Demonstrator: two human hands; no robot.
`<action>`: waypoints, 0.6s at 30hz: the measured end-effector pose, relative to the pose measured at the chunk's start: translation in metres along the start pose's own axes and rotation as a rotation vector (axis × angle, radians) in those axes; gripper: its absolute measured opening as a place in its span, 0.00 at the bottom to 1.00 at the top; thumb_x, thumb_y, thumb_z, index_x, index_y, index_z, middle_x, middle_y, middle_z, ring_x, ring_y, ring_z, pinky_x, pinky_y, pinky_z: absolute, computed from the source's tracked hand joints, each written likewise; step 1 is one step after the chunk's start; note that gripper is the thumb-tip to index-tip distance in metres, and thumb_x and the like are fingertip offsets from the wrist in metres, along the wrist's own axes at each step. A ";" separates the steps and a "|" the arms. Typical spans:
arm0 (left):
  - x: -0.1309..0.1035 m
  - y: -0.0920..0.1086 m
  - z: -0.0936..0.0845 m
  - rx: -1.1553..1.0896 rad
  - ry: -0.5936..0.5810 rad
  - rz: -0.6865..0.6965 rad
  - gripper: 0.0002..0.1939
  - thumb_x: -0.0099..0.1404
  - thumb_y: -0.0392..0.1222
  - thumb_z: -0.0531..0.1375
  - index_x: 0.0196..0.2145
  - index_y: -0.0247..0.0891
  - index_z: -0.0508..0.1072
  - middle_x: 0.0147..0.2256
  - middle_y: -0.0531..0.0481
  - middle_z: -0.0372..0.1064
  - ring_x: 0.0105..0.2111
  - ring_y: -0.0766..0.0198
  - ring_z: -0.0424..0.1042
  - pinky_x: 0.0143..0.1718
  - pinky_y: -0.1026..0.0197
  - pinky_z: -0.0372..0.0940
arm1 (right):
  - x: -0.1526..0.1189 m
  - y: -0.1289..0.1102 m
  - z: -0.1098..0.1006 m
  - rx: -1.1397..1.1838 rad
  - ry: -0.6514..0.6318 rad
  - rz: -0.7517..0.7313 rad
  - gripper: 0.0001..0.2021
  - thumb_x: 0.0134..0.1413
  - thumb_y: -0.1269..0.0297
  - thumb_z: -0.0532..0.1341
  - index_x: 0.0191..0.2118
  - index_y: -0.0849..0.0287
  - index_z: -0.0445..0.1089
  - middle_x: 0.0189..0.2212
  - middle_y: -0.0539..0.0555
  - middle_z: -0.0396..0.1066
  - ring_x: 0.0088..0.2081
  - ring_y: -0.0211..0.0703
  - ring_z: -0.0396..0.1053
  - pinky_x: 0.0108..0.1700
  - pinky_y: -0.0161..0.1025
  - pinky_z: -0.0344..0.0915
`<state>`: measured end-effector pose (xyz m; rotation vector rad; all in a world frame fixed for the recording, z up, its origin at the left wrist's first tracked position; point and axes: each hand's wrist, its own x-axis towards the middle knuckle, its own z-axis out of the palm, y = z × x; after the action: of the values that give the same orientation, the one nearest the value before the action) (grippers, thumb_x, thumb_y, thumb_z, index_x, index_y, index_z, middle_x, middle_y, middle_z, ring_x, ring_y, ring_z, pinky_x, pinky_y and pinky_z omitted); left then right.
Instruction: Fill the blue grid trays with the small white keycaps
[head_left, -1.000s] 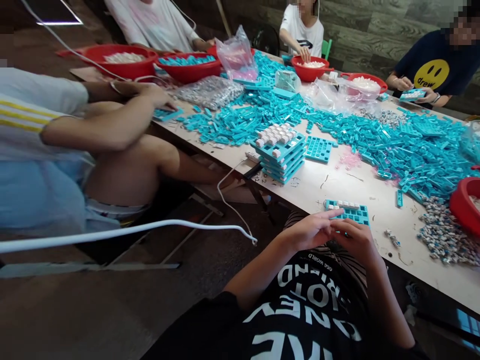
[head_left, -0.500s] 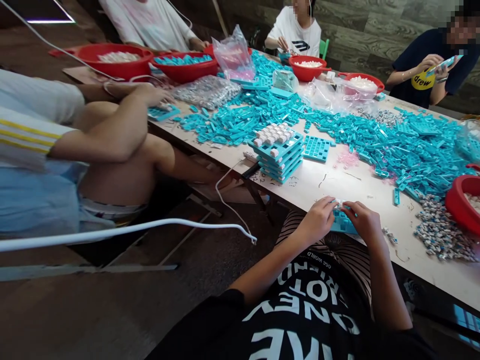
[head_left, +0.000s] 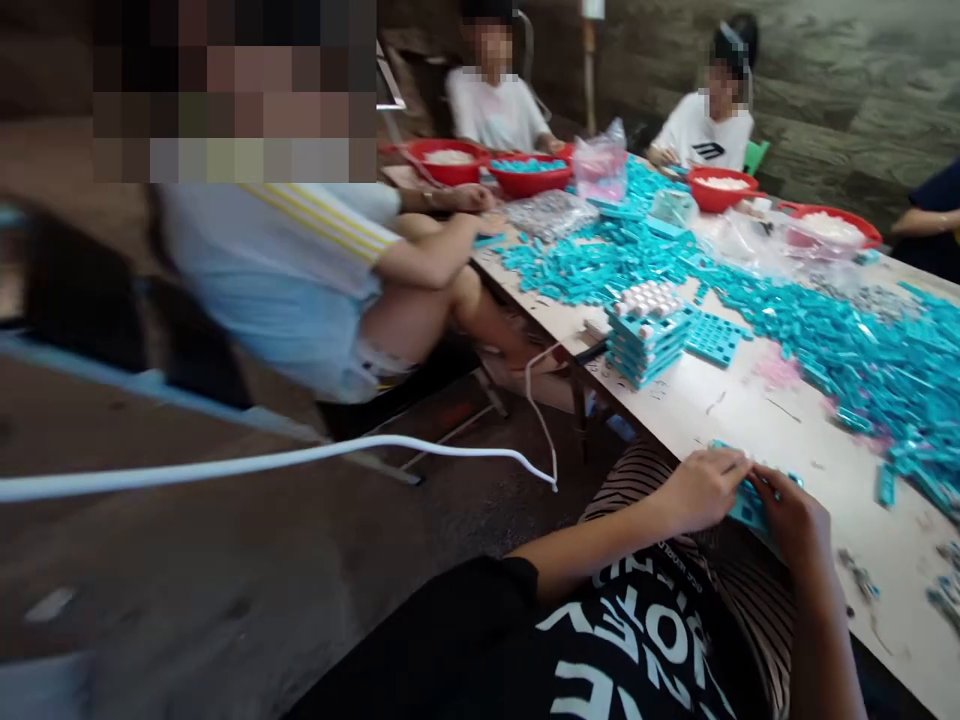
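At the table's near edge, my left hand (head_left: 705, 488) and my right hand (head_left: 796, 512) meet over a blue plastic tray (head_left: 748, 506). The fingers of both are closed and pinched together at its top; whatever small piece lies between the fingertips is hidden. Beyond them to the left stands a stack of blue trays (head_left: 646, 345) with white blocks (head_left: 649, 298) on top. A flat blue grid tray (head_left: 716, 337) lies right beside that stack.
A large heap of blue parts (head_left: 810, 310) runs along the table (head_left: 679, 408). Red bowls (head_left: 531, 180) and plastic bags (head_left: 600, 168) sit farther back. Small metal parts (head_left: 859, 575) lie right of my hands. A seated person (head_left: 300, 270) is at left, others behind; a white cable (head_left: 300, 458) crosses the foreground.
The view has swung left, so the table and stack appear farther right. Both hands are still together at the blue tray, now with the fingertips touching and covering the white piece seen earlier.
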<state>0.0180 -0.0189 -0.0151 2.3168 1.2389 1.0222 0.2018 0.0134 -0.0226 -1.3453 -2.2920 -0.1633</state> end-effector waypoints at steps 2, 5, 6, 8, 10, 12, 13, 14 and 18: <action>0.002 -0.003 0.003 0.101 -0.002 0.025 0.20 0.65 0.36 0.49 0.54 0.28 0.61 0.54 0.38 0.61 0.53 0.56 0.61 0.53 0.54 0.57 | -0.001 0.010 0.010 -0.050 0.025 -0.012 0.15 0.59 0.54 0.51 0.42 0.53 0.72 0.34 0.52 0.76 0.30 0.43 0.73 0.24 0.33 0.62; 0.004 -0.006 0.005 0.249 0.009 0.044 0.20 0.66 0.37 0.47 0.53 0.26 0.61 0.55 0.38 0.59 0.53 0.56 0.60 0.51 0.54 0.58 | 0.000 0.021 0.020 -0.053 0.000 -0.099 0.15 0.59 0.57 0.49 0.44 0.52 0.71 0.37 0.54 0.75 0.32 0.45 0.73 0.27 0.36 0.65; 0.005 -0.006 0.005 0.292 0.006 0.054 0.20 0.66 0.37 0.47 0.53 0.25 0.62 0.55 0.38 0.60 0.52 0.56 0.61 0.51 0.54 0.58 | 0.000 0.022 0.022 -0.039 -0.012 -0.132 0.15 0.59 0.58 0.49 0.44 0.52 0.70 0.38 0.55 0.75 0.33 0.45 0.73 0.28 0.37 0.66; 0.007 -0.006 0.004 0.360 -0.016 0.088 0.19 0.66 0.37 0.46 0.51 0.25 0.63 0.52 0.38 0.63 0.49 0.56 0.63 0.49 0.54 0.58 | 0.002 0.022 0.021 -0.021 -0.041 -0.173 0.14 0.59 0.61 0.48 0.44 0.51 0.70 0.39 0.56 0.74 0.35 0.46 0.73 0.29 0.38 0.67; 0.009 -0.006 0.002 0.409 -0.041 0.130 0.17 0.66 0.36 0.46 0.48 0.26 0.66 0.47 0.39 0.66 0.46 0.57 0.65 0.47 0.55 0.58 | 0.005 0.019 0.018 -0.036 -0.085 -0.176 0.13 0.58 0.63 0.49 0.42 0.50 0.69 0.39 0.57 0.74 0.33 0.46 0.73 0.27 0.38 0.65; 0.012 -0.007 0.001 0.437 -0.056 0.163 0.16 0.65 0.35 0.46 0.45 0.27 0.68 0.44 0.39 0.67 0.44 0.57 0.65 0.46 0.55 0.58 | 0.008 0.016 0.013 -0.072 -0.150 -0.161 0.11 0.57 0.64 0.50 0.40 0.49 0.68 0.37 0.58 0.74 0.30 0.46 0.72 0.22 0.39 0.60; 0.013 -0.007 0.000 0.443 -0.060 0.172 0.16 0.65 0.35 0.47 0.44 0.27 0.68 0.44 0.39 0.66 0.43 0.57 0.65 0.45 0.56 0.58 | 0.010 0.014 0.010 -0.081 -0.182 -0.156 0.10 0.56 0.63 0.50 0.38 0.49 0.68 0.35 0.58 0.74 0.28 0.46 0.72 0.21 0.39 0.57; 0.013 -0.007 0.000 0.443 -0.061 0.173 0.15 0.64 0.35 0.47 0.43 0.27 0.69 0.44 0.38 0.66 0.43 0.57 0.65 0.44 0.55 0.58 | 0.011 0.012 0.009 -0.082 -0.207 -0.156 0.10 0.56 0.63 0.50 0.36 0.48 0.68 0.34 0.58 0.74 0.28 0.47 0.72 0.20 0.39 0.55; 0.014 -0.008 0.001 0.406 -0.065 0.155 0.15 0.62 0.36 0.49 0.42 0.26 0.69 0.44 0.38 0.66 0.44 0.56 0.64 0.44 0.55 0.58 | 0.014 0.007 0.007 -0.065 -0.207 -0.152 0.08 0.54 0.63 0.50 0.32 0.49 0.66 0.31 0.59 0.73 0.25 0.48 0.71 0.19 0.39 0.52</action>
<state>0.0187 -0.0031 -0.0140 2.7652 1.3623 0.7898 0.1997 0.0302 -0.0232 -1.2708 -2.5849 -0.1553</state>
